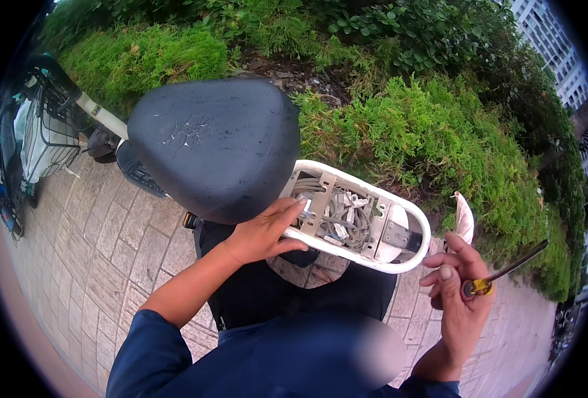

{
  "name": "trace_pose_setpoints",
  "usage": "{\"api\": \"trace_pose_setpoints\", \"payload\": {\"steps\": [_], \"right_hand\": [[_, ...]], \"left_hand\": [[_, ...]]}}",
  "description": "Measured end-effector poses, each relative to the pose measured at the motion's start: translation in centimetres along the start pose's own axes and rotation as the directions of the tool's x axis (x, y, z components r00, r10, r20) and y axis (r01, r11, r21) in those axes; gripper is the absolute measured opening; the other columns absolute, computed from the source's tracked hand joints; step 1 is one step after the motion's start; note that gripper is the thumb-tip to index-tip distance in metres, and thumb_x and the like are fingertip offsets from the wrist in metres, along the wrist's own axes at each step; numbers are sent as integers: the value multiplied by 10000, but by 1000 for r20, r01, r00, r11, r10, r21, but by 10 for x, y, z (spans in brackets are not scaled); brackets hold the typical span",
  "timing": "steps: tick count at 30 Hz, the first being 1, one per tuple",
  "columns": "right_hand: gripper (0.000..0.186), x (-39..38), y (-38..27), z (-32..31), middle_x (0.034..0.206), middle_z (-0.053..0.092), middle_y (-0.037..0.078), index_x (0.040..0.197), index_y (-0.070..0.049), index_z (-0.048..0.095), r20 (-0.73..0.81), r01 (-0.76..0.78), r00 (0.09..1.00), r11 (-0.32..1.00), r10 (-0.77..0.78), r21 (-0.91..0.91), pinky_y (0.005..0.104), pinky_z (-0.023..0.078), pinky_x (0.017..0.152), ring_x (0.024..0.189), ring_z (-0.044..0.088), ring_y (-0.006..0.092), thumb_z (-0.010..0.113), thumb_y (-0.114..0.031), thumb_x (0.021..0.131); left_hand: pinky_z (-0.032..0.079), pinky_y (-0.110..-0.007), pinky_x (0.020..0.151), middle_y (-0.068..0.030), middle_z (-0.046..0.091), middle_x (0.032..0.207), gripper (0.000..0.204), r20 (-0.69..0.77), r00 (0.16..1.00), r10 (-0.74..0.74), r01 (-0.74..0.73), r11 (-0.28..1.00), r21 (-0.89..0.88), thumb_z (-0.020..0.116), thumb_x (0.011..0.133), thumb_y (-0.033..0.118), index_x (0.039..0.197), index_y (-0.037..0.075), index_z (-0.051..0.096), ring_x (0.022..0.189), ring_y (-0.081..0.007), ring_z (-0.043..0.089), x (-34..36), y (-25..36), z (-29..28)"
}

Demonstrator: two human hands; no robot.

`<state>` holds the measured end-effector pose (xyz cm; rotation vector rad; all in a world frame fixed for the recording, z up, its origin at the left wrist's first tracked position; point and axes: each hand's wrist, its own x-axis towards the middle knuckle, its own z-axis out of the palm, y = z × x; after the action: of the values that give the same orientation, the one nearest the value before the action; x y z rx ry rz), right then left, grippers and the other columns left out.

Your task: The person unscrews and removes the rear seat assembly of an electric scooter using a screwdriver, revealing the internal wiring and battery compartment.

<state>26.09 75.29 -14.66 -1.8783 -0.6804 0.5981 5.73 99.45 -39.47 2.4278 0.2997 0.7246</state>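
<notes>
Screwdriver [484, 286] is held in right hand [459, 310], pointed away from white frame [345, 254] stretched lengthwise off that hand's left, rim gripped by nearer left hand [259, 233]

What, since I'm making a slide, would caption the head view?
Left hand on a white frame holding cables, beside a black seat; right hand with screwdriver.
</notes>
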Motion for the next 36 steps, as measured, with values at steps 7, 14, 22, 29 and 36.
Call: {"api": "trace_pose_setpoints", "payload": {"steps": [7,14,22,29,36], "right_hand": [[501,16,80,68,1062,699,196,1386,94,593,94,158,987,873,-129,-461,370,589,726,782,740,256,761,-1,924],[573,40,121,100,931,674,209,1306,111,638,20,97,995,840,-102,-533,448,578,725,738,720,340,853,-108,822],[506,87,110,99,774,687,72,1230,115,656,141,-233,965,970,222,68,291,500,585,619,627,137,855,-105,821],[428,151,113,99,1031,723,90,1349,61,580,246,-321,947,559,206,765,229,497,580,668,575,87,740,-12,959],[539,148,129,91,1230,743,176,1478,95,471,272,-209,962,728,32,653,215,505,603,716,623,87,645,13,975]], "left_hand": [[462,-521,1134,-51,740,1020,821,-92,989,116,-99,980,171,907,776,441,1418,32,601,986,-246,702,2,13,7],[454,-535,1122,-50,749,1006,875,-145,988,61,-42,990,135,918,766,429,1447,5,569,1019,-274,695,-1,11,11],[342,-597,1230,-95,744,1056,890,-135,985,-109,110,994,-4,884,817,287,1541,-25,472,1179,-346,636,2,15,21],[291,-625,1256,-131,725,1129,879,-130,986,-104,106,994,8,833,855,274,1577,-25,430,1243,-376,598,3,19,25],[263,-611,1272,-153,703,1119,840,-152,976,-156,157,988,-5,799,878,305,1564,-32,451,1205,-380,603,5,26,27]]}}
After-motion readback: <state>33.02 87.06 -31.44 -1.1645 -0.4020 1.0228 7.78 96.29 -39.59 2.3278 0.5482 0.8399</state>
